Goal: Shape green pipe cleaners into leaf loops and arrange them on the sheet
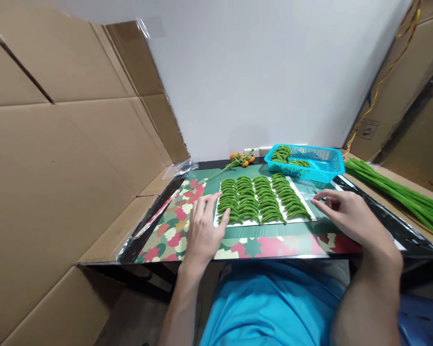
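Rows of curved, fuzzy green pieces (248, 199), like bent pipe cleaners, lie in several columns on a white sheet (303, 194). My left hand (205, 223) rests at the sheet's left edge with fingers apart, thumb and fingertips by the leftmost column. Just off the sheet's right side, my right hand (341, 211) is curled, thumb and forefinger close together. Whatever may be between those fingertips is too small to make out. Behind the sheet stands a blue plastic basket (324, 168), holding more curved green pieces (282, 154) at its left end.
An orange flower cluster (243, 158) on a green stem lies at the back. Long green fuzzy stems (400, 190) lie in a bundle at the right. A patterned mat (274, 246) covers the table. Cardboard walls (75, 158) rise at the left, with clear plastic (184, 167) nearby.
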The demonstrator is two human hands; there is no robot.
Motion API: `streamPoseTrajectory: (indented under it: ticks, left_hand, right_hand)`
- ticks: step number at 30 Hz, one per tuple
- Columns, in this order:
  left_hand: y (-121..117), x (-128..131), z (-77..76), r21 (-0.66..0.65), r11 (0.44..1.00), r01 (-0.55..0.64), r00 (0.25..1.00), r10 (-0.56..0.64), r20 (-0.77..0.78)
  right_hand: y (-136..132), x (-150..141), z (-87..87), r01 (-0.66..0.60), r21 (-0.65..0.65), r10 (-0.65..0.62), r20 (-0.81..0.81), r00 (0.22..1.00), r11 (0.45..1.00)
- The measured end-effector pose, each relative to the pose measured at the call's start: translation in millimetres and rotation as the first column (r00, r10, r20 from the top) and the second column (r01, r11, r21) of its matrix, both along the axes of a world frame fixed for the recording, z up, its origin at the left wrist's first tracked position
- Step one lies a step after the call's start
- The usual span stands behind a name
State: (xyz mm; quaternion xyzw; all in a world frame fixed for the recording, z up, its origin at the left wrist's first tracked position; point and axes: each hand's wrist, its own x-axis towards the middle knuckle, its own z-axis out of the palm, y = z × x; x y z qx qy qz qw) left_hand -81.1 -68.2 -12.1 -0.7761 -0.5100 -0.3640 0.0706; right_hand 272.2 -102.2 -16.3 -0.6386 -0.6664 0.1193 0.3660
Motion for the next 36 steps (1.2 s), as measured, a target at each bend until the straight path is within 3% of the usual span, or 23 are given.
streamPoseTrajectory:
  ticks: [4,9,17,25,30,36]
  left_hand:
    - [4.5,-17.2,-5.2,-0.124,0.99,0.063,0.995,-0.072,-0.067]
    - [7.3,-15.1,-7.9,-0.18,0.979,0.098,0.984,-0.122,-0.128]
    - [13.2,-16.2,-8.7,-0.18,0.978,0.101,0.983,-0.126,-0.131]
    - [20.9,-17.3,-11.4,-0.134,0.981,0.14,0.979,-0.157,-0.13]
    - [22.2,-15.6,-14.4,-0.108,0.983,0.146,0.976,-0.161,-0.144]
    - [25.0,-15.9,-21.0,-0.166,0.975,0.15,0.968,-0.179,-0.175]
  right_hand:
    - [-5.0,13.3,-5.9,0.098,-0.007,-0.098,-0.045,0.994,0.995]
    - [-5.4,13.1,-7.6,0.083,-0.01,-0.084,-0.081,0.993,0.996]
    - [-5.6,17.5,-10.7,0.094,-0.011,-0.095,-0.088,0.992,0.995]
    - [-8.4,50.5,-33.5,0.277,0.006,-0.275,-0.07,0.959,0.961]
    - [-7.0,62.2,-51.0,0.244,-0.025,-0.244,-0.003,0.97,0.97]
    - [-4.2,53.0,-46.1,0.212,-0.071,-0.204,0.103,0.973,0.975]
